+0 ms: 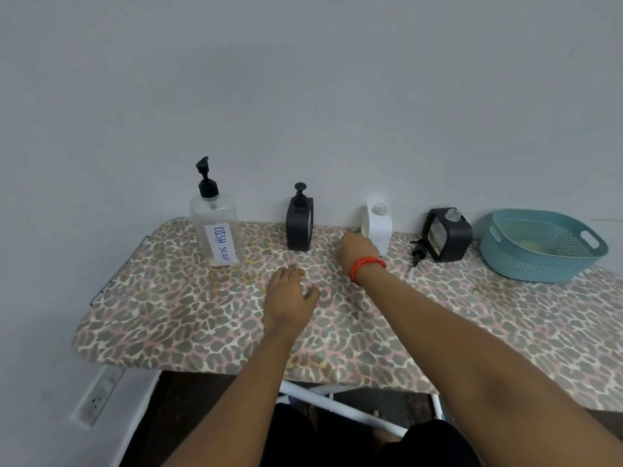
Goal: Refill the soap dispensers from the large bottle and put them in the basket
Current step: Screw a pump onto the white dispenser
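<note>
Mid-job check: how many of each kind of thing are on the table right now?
Large bottle: 1
Small dispensers: 3, namely black dispenser with pump, white dispenser, black dispenser without pump
Loose pump: 1
Basket: 1
Total: 6

Obstacles line the wall mid-frame: clear plastic pump bottle (215, 227), black pump dispenser (299, 227), white uncapped dispenser (379, 230), black uncapped dispenser (446, 234), teal plastic basket (526, 261). Leopard-print tabletop (168, 315) in front gives open passage.
</note>
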Motion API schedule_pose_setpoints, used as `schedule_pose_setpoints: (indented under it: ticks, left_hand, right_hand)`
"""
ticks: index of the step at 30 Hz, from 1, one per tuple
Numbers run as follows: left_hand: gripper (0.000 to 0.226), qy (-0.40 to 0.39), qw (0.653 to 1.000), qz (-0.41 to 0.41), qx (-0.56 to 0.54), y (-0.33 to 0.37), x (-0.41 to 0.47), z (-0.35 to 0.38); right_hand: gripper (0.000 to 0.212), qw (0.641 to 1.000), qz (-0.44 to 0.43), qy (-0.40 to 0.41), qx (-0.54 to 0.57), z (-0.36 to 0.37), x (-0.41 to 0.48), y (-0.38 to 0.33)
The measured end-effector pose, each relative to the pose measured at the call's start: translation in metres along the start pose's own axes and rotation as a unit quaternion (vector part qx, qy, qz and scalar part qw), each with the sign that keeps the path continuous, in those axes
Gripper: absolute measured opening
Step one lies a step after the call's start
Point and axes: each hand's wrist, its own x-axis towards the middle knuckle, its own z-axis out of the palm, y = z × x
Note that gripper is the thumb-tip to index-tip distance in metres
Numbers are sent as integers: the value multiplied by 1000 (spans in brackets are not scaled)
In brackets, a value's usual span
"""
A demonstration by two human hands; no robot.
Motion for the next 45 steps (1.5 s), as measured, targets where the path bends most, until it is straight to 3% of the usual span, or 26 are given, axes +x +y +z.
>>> schedule_pose_setpoints:
  ticks: [4, 6, 10, 15, 19, 23, 27, 33, 41, 45]
  left_hand:
    - [41, 12, 1000, 1, 7, 1, 2, 1]
    - [41, 15, 1000, 1, 7, 0, 2, 3]
    - [46, 4, 1000, -6, 20, 0, 0, 5]
    - [57, -6, 997, -70, -23, 28, 3, 4]
    - [77, -47, 990, -73, -111, 87, 19, 16]
    - [95, -36, 973, -117, -196, 149, 49, 34]
    - [104, -18, 954, -179, -238, 175, 68, 71]
    - [61, 75, 941, -204, -259, 183, 71, 99]
    - [53, 81, 944, -183, -263, 163, 59, 81]
    - [54, 82, 947, -152, -272, 155, 28, 48]
  right_hand:
    - [20, 998, 8, 25, 56, 9, -14, 14]
    - [26, 982, 24, 41, 182, 10, -32, 31]
    - [8, 879, 73, 107, 460, 11, -71, 78]
    - [13, 759, 143, 208, 600, 4, -91, 128]
    - [5, 724, 170, 248, 621, 8, -95, 158]
    - [10, 683, 178, 241, 666, 22, -96, 177]
    - [9, 671, 168, 233, 683, 24, -88, 181]
    - [15, 661, 156, 224, 699, 29, -84, 187]
    - [13, 669, 162, 224, 690, 27, -88, 184]
    - [11, 679, 181, 188, 686, 16, -91, 180]
